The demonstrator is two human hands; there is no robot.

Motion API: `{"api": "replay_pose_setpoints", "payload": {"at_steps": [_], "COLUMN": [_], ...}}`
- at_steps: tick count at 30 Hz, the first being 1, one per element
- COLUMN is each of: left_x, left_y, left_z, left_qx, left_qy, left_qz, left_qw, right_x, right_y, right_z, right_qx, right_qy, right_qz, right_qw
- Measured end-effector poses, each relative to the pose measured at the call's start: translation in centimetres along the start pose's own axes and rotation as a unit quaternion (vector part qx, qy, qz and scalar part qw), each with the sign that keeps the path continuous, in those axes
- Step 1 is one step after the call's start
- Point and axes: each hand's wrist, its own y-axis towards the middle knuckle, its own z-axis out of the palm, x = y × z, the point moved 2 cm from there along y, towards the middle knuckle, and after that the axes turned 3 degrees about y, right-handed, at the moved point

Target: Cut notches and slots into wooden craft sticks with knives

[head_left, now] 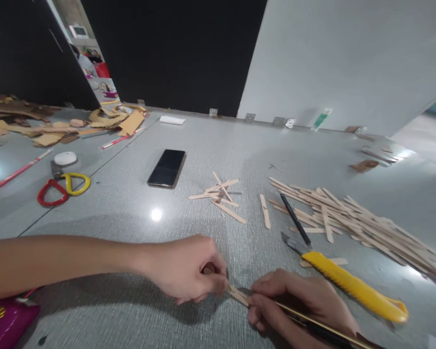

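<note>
Near the front of the grey table, my left hand (192, 269) is closed in a pinch on one end of a wooden craft stick (239, 295). My right hand (298, 305) is closed around a slim gold-and-black tool (294, 314), held like a pen, with its fingertips at the stick's other end. A dark, blade-like tip shows beside the stick, but the fingers partly hide it. Ahead of my hands lie a small pile of short craft sticks (221, 191) and a single stick (265, 212). A yellow utility knife (352, 286) rests beside my right hand.
Many craft sticks (366, 228) are heaped at the right, by a black pen (295, 218). A phone (167, 168), scissors (63, 186) and a white mouse-shaped object (65, 158) lie left. Cardboard scraps (109, 118) sit along the back. A purple object (10, 322) is front left.
</note>
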Motion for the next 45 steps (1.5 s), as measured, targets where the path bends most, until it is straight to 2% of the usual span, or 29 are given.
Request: {"api": "replay_pose_setpoints", "payload": {"at_steps": [3,5,10,18,23,32,35,41,45], "left_x": [-0.1,-0.2,-0.2,-0.3,-0.5,-0.3,-0.2,-0.1,-0.2], "left_y": [0.0,0.0,-0.1,-0.1,-0.3,-0.2,-0.2,-0.2,-0.2], "left_z": [0.0,-0.1,-0.1,-0.2,-0.2,-0.2,-0.1,-0.1,-0.2], "left_qx": [0.0,-0.006,-0.015,-0.014,-0.013,-0.015,-0.017,-0.019,-0.022], "left_qy": [0.005,0.015,0.026,0.021,0.011,0.018,0.024,0.034,0.034], "left_qz": [0.012,0.011,0.006,0.034,0.034,0.037,0.043,0.047,0.043], "left_qw": [1.0,1.0,1.0,0.999,0.999,0.999,0.999,0.998,0.998], "right_x": [-0.1,-0.1,-0.1,-0.5,-0.3,0.4,0.4,-1.0,-1.0], "right_y": [0.1,0.1,0.2,0.5,0.6,0.6,0.8,0.4,0.2], "right_z": [-0.1,0.0,0.1,0.1,0.1,0.1,0.2,0.4,0.2], "right_qx": [0.024,0.035,0.05,0.082,0.088,0.105,0.088,0.076,0.086], "right_qy": [-0.049,-0.052,-0.056,-0.07,-0.056,-0.086,-0.09,-0.074,-0.098], "right_qz": [-0.077,-0.097,-0.109,-0.112,-0.096,-0.127,-0.123,-0.191,-0.194], "right_qw": [0.996,0.993,0.991,0.988,0.99,0.983,0.984,0.976,0.972]}}
